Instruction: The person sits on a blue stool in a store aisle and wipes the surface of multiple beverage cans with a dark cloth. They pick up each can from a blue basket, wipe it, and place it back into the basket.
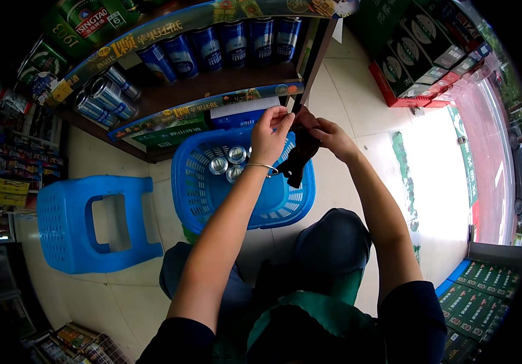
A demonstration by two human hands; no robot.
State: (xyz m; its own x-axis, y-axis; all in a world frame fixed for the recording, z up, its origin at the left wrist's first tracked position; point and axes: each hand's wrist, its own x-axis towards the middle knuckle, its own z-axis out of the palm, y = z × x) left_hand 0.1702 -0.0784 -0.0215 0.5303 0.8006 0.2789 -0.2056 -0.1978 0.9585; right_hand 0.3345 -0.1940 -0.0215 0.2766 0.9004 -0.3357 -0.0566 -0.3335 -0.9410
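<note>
A dark reddish-brown cloth (301, 152) hangs crumpled over the right side of a blue plastic basket (192, 210). The thumb and fingers of my right hand (334, 139) pinch its upper right edge. Beside the cloth's upper left edge is my left hand (271, 136), thumb and fingertips close together; whether they grip the cloth is not clear. Several cans (218, 165) stand in the basket with their silver tops up. My left forearm hides part of the basket and perhaps more cans.
Blue beer cans (236, 44) stand in a row on the shelf (252, 77) ahead, with other cans lying at its left (113, 98). Left of the basket, a blue plastic stool (67, 223) rests on its side. Stacked cartons (418, 50) are at far right, near the bright doorway. Green boxes (475, 295) lie lower right.
</note>
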